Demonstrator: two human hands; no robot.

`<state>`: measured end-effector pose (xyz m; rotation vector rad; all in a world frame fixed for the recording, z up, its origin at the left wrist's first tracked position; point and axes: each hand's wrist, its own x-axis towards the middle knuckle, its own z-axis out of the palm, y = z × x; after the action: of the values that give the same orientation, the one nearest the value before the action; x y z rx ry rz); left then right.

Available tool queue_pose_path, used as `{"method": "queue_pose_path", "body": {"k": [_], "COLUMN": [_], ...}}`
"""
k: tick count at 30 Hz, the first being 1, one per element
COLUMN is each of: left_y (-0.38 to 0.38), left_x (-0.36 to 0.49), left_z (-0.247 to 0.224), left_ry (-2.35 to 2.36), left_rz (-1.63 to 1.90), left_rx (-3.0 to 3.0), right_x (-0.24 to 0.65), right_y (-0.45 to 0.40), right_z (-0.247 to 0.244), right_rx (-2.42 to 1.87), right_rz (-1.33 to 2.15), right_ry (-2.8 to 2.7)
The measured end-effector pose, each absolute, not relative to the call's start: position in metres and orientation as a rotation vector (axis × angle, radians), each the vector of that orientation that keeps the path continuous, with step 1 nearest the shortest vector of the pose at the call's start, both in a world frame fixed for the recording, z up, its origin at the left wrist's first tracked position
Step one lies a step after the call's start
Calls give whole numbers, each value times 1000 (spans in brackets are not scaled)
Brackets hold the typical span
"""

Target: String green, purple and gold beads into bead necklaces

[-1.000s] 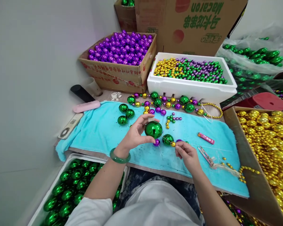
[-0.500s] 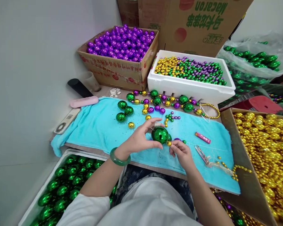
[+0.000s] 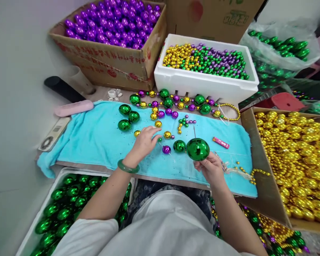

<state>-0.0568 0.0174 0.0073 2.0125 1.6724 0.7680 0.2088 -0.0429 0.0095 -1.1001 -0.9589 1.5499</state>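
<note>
My right hand (image 3: 212, 168) is closed at the underside of a large shiny green bead (image 3: 198, 149), held up over the turquoise towel (image 3: 96, 138). A thin needle (image 3: 194, 132) sticks up above that bead. My left hand (image 3: 145, 143) hovers over the towel, fingers apart and holding nothing, beside loose gold beads (image 3: 137, 133). Between the hands lie another green bead (image 3: 179, 146), a purple bead (image 3: 166, 149) and a gold bead (image 3: 167, 135), with bits of thin thread showing. Several large green beads (image 3: 124, 124) rest left of my left hand.
Behind the towel lies a finished-looking bead string (image 3: 200, 99). Farther back stand a carton of purple beads (image 3: 101, 64) and a white foam box (image 3: 205, 80) of small beads. A carton of gold beads (image 3: 272, 192) is at right, a bin of green beads (image 3: 29, 233) at lower left.
My left hand has left the large green bead and moved left, fingers spreading. My right hand now holds that bead, with the needle upright. The view has shifted.
</note>
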Motion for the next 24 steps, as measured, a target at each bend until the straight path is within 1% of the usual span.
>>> {"method": "queue_pose_path", "body": {"k": [3,6,16,21,24], "left_y": [27,32,47,59,70], "left_x": [-45,-29,-13,-1,11], "left_z": [-5,-9,-6,0,0], "left_ry": [1634,1596,1577,1536,1528], "left_rz": [690,693,589,469,414], "left_rx": [2110,2174,2270,2291,2330], "right_x": [205,200,190,171,167], "right_y": [-44,-45,-62,-75,-74], "right_z": [15,15,-7,-7,-5], "right_rx": [-1099,-1070,-983,-989,-964], "right_rz": [1551,1578,1787,1972,1980], "right_ry": [-975,-983,-951,-919,-904]}}
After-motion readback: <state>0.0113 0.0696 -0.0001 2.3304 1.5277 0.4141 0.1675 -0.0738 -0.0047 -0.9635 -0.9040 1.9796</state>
